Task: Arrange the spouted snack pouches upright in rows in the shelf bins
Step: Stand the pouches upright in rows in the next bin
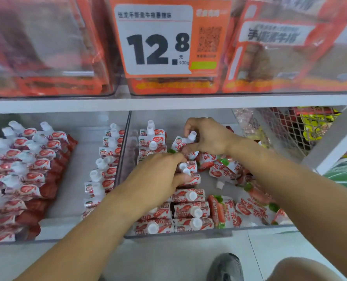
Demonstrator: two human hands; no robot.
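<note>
1. Left of the clear divider wall (126, 147), the left bin (57, 238) holds spouted pouches (32, 165) leaning in rows at its far left, and a single upright row (105, 159) stands just beside the divider.
2. Just right of the divider, in the right bin (209, 233), a row of upright pouches (152, 138) runs front to back.
3. The left hand (158, 177), right of the divider, has fingers curled over a bunch of standing pouches (188, 171), gripping them.
4. The right hand (207, 136), further right and behind, pinches one tilted pouch (180, 142) near its white cap, fingers bent round it.
5. Farthest from the divider, loose pouches (249, 203) lie flat in a jumble on the bin floor.
6. Above the divider hangs an orange price tag (158, 39) reading 12.8.
</note>
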